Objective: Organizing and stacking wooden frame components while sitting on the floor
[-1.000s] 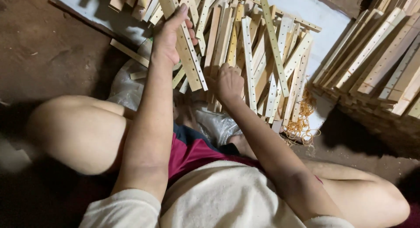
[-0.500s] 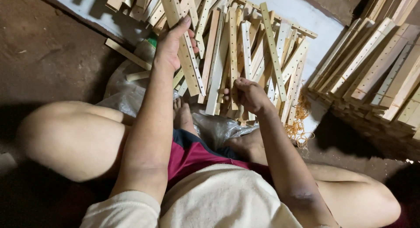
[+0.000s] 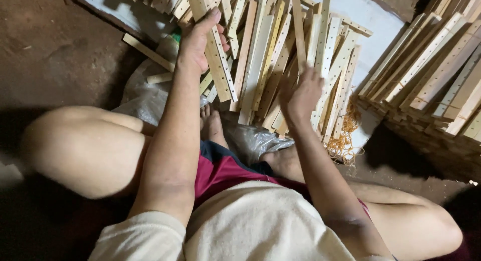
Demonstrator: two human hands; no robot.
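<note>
Left hand (image 3: 196, 40) gripping slats (image 3: 216, 55) — raised.

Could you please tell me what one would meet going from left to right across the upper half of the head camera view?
Bare dirt floor → left hand gripping a perforated wooden slat → loose pile of slats → right hand → yellow rubber bands → stacked slats.

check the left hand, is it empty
No, the left hand grips a bundle of perforated wooden strips above the loose pile.
</note>
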